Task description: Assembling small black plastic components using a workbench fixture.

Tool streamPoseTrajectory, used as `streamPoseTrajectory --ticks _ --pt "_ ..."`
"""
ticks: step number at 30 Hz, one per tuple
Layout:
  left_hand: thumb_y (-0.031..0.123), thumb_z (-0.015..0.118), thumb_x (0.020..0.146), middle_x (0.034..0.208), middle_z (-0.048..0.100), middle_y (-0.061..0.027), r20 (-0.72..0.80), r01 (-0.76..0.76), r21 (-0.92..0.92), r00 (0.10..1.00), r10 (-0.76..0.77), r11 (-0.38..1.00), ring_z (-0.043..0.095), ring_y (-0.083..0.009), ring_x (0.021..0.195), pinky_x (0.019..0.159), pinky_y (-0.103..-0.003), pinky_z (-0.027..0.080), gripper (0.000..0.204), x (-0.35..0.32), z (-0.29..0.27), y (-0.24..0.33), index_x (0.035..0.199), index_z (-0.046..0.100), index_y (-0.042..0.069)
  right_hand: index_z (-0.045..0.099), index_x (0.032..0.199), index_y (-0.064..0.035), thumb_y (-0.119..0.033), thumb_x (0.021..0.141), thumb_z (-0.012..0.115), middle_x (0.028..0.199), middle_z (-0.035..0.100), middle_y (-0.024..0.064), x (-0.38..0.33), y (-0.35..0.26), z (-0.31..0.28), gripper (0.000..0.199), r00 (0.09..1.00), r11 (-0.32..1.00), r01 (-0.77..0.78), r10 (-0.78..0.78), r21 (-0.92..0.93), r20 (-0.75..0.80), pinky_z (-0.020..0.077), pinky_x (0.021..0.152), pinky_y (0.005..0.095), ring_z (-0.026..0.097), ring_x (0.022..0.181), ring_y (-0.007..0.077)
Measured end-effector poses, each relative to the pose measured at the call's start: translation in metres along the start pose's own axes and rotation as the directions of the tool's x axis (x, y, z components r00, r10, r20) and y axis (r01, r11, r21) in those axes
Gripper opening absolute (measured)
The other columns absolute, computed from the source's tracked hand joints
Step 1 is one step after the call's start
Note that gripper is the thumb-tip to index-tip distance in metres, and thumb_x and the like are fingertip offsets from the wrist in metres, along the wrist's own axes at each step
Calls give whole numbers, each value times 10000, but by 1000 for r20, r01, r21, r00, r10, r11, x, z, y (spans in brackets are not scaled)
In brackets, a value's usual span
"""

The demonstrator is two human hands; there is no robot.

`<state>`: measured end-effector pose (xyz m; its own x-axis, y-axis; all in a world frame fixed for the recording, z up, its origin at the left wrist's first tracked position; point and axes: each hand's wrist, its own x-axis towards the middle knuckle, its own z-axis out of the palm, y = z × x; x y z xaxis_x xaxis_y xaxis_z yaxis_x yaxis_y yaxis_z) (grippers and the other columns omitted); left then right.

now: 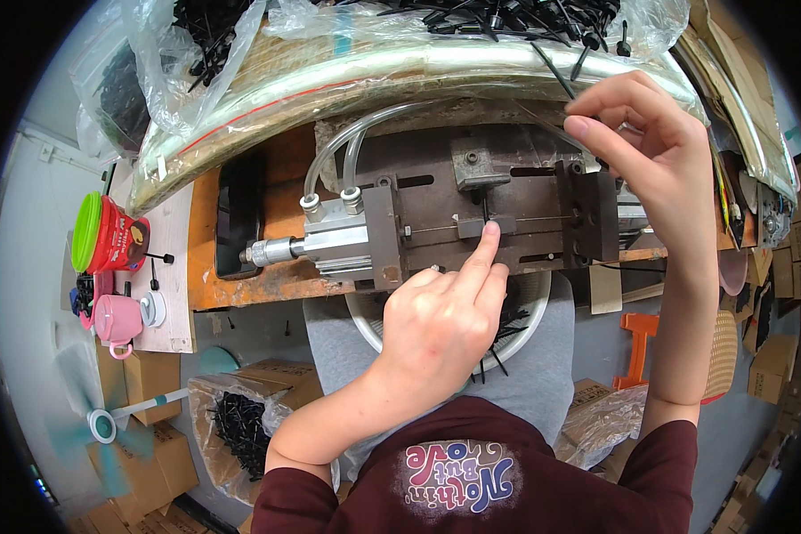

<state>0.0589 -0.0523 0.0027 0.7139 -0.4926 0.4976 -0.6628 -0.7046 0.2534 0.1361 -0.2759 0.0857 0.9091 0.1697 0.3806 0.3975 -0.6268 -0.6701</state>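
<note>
Left hand is loosely curled, index fingertip pressing the thin black plastic cable tie standing in the slot of the grey-brown metal press jig. At two o'clock from it, the right hand pinches another slim black tie between thumb and forefinger, just below the clear plastic bag of ties.

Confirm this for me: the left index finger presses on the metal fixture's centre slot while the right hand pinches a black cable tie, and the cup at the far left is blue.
Not quite. The head view shows the cup is red with a green lid; the rest stands.
</note>
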Motion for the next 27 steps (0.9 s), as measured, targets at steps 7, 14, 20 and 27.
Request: streamPoseTrajectory --ticks 7,14,20,27 --pt "159 839 768 1165 738 -121 88 41 -141 996 -29 989 708 -203 687 665 -289 560 278 15 -28 -8 997 740 36 702 1079 50 72 763 798 1187 622 120 -49 -13 13 331 999 945 33 -37 327 4 587 757 262 663 909 152" --pt "115 792 846 968 766 -54 -353 -76 -2 933 70 997 710 -136 890 845 -280 530 207 100 -64 -75 1031 764 28 686 1056 3 42 760 779 1244 610 185 -104 -12 54 313 971 971 229 -224 -61 82 579 797 368 683 981 304" --pt "128 782 803 952 745 -211 -246 114 -153 957 -150 982 731 -302 929 846 -385 569 302 159 -44 -86 1055 735 -31 677 1008 -13 -30 755 748 1320 646 166 -105 -12 81 264 943 900 322 -279 -294 180 570 699 327 697 785 239" --pt "65 727 795 870 754 -199 -133 186 -248 966 -224 951 740 -261 799 756 -349 584 201 169 -47 -79 960 760 -44 699 1024 -51 -59 738 801 1335 666 108 -94 -22 70 304 932 837 329 -212 -437 295 547 598 310 656 620 197"
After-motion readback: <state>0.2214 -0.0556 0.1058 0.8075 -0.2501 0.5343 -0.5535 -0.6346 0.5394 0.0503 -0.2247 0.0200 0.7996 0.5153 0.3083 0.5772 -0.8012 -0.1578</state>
